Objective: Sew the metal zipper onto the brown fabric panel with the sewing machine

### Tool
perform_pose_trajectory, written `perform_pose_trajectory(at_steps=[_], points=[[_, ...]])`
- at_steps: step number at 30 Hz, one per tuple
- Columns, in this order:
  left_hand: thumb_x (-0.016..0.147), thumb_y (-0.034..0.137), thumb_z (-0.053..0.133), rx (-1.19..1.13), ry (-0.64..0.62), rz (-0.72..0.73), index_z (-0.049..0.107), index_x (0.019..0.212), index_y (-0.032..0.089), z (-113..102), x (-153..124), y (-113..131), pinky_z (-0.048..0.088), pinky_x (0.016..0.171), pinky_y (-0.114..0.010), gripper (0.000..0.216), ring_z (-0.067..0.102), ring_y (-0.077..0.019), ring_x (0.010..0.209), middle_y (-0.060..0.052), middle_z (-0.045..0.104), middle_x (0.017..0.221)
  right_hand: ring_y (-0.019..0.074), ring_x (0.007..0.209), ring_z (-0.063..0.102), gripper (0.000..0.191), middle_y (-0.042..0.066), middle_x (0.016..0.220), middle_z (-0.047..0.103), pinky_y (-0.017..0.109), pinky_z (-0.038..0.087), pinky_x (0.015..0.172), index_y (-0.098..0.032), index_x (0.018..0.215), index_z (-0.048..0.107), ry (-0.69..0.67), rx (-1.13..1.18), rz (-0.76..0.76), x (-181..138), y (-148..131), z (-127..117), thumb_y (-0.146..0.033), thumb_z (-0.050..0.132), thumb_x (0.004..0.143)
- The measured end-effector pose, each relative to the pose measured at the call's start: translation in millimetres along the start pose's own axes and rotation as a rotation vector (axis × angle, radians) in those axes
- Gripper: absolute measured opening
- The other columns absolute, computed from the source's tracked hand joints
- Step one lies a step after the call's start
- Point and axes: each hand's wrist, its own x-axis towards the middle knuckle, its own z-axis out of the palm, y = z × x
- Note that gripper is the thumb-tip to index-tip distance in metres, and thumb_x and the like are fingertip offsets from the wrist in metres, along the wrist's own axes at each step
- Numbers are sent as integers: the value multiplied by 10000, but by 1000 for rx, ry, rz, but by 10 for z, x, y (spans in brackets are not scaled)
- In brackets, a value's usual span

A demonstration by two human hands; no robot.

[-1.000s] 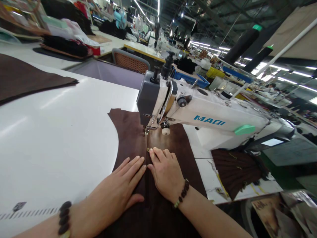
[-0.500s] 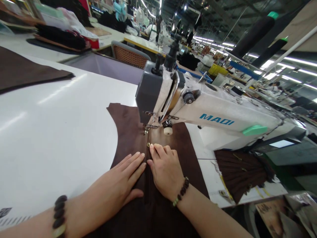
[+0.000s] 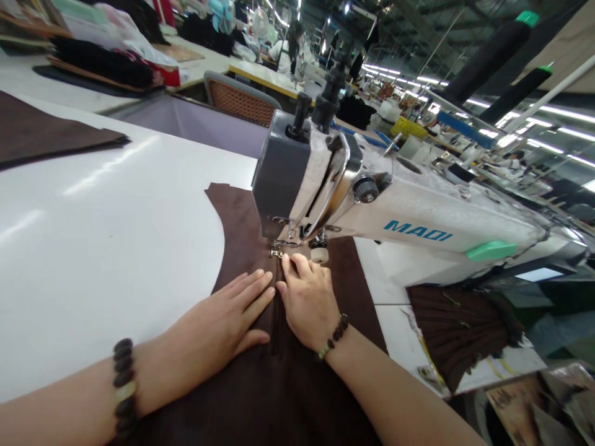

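Note:
A dark brown fabric piece [image 3: 242,223] with a zipper [image 3: 277,297] down its middle lies on the white table [image 3: 116,229], running under the presser foot [image 3: 279,251] of a white MAQI sewing machine [image 3: 395,223]. My left hand [image 3: 223,322] lies flat on the fabric left of the zipper, fingers stretched out. My right hand [image 3: 309,300] presses the fabric right of the zipper, fingers bent, fingertips just short of the presser foot. Both wrists wear bead bracelets.
Another brown fabric sheet [image 3: 41,133] lies at the table's far left. A pile of brown pieces [image 3: 455,328] sits below the machine's arm on the right. A chair with a woven back [image 3: 242,102] stands behind the table; more work tables stretch beyond.
Both hands have slid forward with the fabric toward the presser foot; the right fingertips are now close to it. The camera has moved nearer to the machine.

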Motion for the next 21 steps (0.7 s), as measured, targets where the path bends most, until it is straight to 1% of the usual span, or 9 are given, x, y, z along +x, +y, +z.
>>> perform_pose_trajectory(at_steps=[5, 8, 10, 13, 15, 17, 19, 21], points=[[858, 542, 559, 28, 3, 11, 571, 1236, 65, 11, 78, -100, 484, 996, -430, 609, 562, -321, 1157, -200, 579, 1264, 276, 1087, 479, 454, 159, 1226, 550, 454, 437, 838, -120, 1377, 432, -24, -19, 0, 107, 26, -16, -307, 380, 967], [829, 540, 601, 23, 36, 12, 575, 1221, 59, 23, 137, -159, 478, 1003, -420, 622, 565, -318, 1138, -190, 598, 1219, 292, 1103, 484, 419, 148, 1184, 569, 460, 445, 833, -157, 1344, 471, -6, -17, 15, 181, 44, 11, -309, 382, 964], [795, 523, 650, 26, 50, 18, 573, 1218, 44, 30, 181, -204, 485, 994, -414, 643, 565, -319, 1121, -190, 604, 1189, 301, 1116, 483, 392, 138, 1128, 591, 466, 441, 858, -174, 1310, 505, 17, 1, 11, 244, 69, 43, -312, 381, 964], [789, 511, 660, 12, 32, 15, 568, 1227, 49, 28, 230, -266, 493, 983, -404, 643, 554, -316, 1122, -179, 597, 1191, 290, 1089, 505, 355, 129, 1089, 609, 456, 435, 897, -172, 1246, 557, 19, 67, 1, 328, 130, 50, -300, 380, 965], [839, 512, 598, -1, 19, 13, 569, 1231, 68, 1, 231, -274, 482, 993, -409, 593, 540, -312, 1144, -174, 587, 1214, 278, 1059, 525, 330, 132, 1096, 611, 445, 437, 913, -154, 1186, 594, -9, 108, 8, 330, 173, -1, -291, 393, 963], [903, 497, 501, -12, 20, 21, 584, 1209, 76, -55, 198, -229, 476, 991, -412, 527, 536, -306, 1153, -172, 589, 1217, 268, 1051, 536, 324, 143, 1124, 606, 426, 448, 923, -126, 1176, 598, -28, 155, 1, 250, 201, -82, -283, 427, 951], [963, 469, 366, -10, 56, 32, 605, 1168, 72, -126, 133, -131, 492, 959, -407, 507, 562, -295, 1118, -170, 612, 1183, 264, 1117, 518, 368, 149, 1211, 577, 430, 434, 978, -109, 1244, 555, -29, 209, -46, 91, 204, -151, -284, 479, 929], [995, 438, 236, 10, 106, 42, 621, 1131, 63, -186, 52, -7, 516, 906, -395, 555, 599, -279, 1056, -168, 634, 1148, 270, 1251, 435, 463, 139, 1357, 491, 489, 361, 1065, -108, 1335, 475, -48, 229, -123, -99, 193, -171, -293, 519, 912]])
